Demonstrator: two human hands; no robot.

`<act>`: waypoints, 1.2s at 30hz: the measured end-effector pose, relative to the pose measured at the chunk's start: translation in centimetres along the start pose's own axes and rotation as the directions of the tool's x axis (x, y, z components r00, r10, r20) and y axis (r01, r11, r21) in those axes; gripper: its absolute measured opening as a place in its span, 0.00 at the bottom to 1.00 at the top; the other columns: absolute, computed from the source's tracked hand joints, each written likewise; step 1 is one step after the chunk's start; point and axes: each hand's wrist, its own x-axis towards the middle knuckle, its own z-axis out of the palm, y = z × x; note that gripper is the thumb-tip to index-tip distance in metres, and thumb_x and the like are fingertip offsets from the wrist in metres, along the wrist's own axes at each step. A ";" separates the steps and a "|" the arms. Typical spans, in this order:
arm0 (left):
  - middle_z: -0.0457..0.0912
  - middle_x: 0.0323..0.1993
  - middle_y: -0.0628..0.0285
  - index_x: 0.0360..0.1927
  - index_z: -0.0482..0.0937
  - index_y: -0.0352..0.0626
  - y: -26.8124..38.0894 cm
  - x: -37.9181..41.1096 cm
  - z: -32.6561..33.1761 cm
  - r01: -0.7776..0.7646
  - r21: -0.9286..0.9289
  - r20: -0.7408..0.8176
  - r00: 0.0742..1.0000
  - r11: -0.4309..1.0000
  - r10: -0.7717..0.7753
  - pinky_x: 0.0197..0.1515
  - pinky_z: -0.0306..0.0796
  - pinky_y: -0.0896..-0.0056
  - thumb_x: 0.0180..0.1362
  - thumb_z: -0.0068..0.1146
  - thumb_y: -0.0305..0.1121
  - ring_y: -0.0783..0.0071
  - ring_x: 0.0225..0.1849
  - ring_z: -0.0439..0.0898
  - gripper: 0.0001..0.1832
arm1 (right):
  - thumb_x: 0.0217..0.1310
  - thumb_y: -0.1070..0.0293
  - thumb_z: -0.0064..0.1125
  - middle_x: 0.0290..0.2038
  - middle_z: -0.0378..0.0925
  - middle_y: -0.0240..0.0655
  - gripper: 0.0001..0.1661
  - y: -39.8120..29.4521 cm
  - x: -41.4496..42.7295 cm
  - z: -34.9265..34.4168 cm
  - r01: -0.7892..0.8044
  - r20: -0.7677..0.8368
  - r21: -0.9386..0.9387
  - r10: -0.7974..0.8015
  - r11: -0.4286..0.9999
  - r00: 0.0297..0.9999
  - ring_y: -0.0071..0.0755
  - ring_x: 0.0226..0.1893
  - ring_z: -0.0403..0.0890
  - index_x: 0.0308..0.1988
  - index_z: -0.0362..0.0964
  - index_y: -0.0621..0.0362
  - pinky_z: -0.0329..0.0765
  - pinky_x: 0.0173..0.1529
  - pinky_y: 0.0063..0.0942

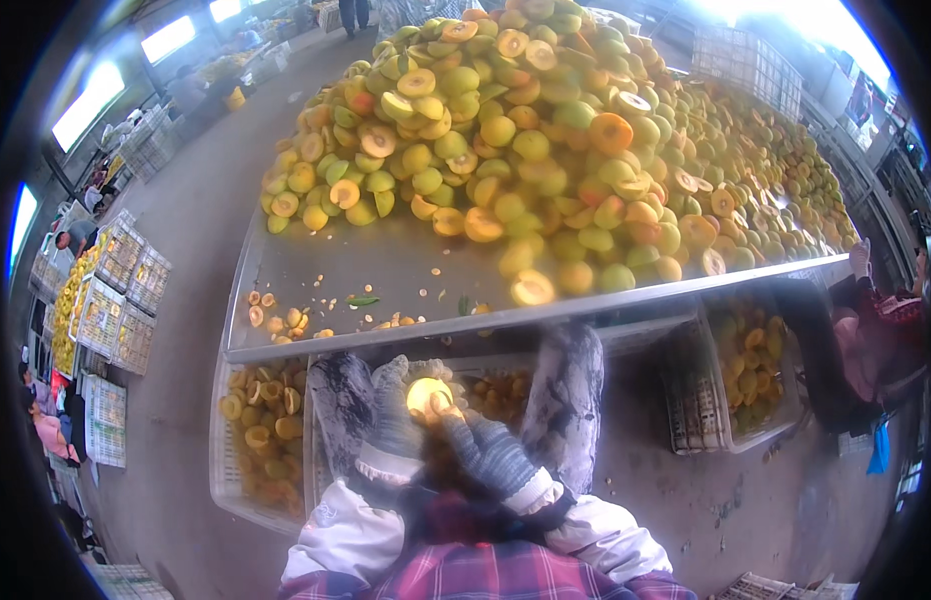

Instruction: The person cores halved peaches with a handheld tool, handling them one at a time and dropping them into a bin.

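Note:
My left hand [399, 409], in a grey knitted glove, grips an apricot half [422, 394] with its pale cut face up. My right hand [489, 451], also gloved, has its fingertips on that fruit's cut face; whether they pinch a pit or a small tool is hidden. Both hands are over my lap, between my knees, just short of a metal-edged table [345, 259]. On the table rises a big heap of halved apricots [465, 142], green to orange, several with pits showing. Loose pits [289, 321] and a green leaf [362, 300] lie near its front left edge.
A white plastic crate [219, 450] of apricot halves stands left of my knees. Beneath the table more apricot pieces [499, 394] show between my legs. Another filled crate [698, 420] is at right, beside a seated person [878, 337]. Stacked crates [124, 300] stand across the floor at left.

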 end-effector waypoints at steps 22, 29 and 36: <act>0.81 0.28 0.55 0.37 0.78 0.35 -6.8 2.7 2.8 -0.372 0.127 -0.636 0.681 0.919 0.364 0.27 0.75 0.67 0.64 0.53 0.42 0.64 0.23 0.78 0.17 | 0.47 0.74 0.63 0.32 0.75 0.54 0.43 5.4 -0.6 1.0 0.275 0.022 -0.274 -0.280 0.922 0.960 0.61 0.31 0.77 0.63 0.57 0.65 0.74 0.35 0.50; 0.79 0.24 0.57 0.33 0.78 0.36 -5.9 2.3 1.3 -0.154 0.061 -0.390 0.906 0.986 0.165 0.22 0.71 0.69 0.64 0.53 0.40 0.67 0.20 0.76 0.15 | 0.64 0.58 0.55 0.34 0.78 0.55 0.30 4.0 -1.2 -0.1 0.029 0.078 -0.026 -0.027 0.999 0.997 0.58 0.33 0.80 0.60 0.64 0.64 0.74 0.39 0.46; 0.79 0.23 0.57 0.32 0.78 0.37 -5.8 2.4 1.3 -0.176 0.162 -0.349 0.910 0.971 0.223 0.22 0.72 0.68 0.65 0.52 0.43 0.66 0.20 0.77 0.18 | 0.73 0.39 0.40 0.27 0.77 0.45 0.35 0.2 -1.3 -1.9 -0.318 0.157 0.155 0.294 0.935 0.943 0.41 0.28 0.77 0.41 0.75 0.64 0.72 0.37 0.38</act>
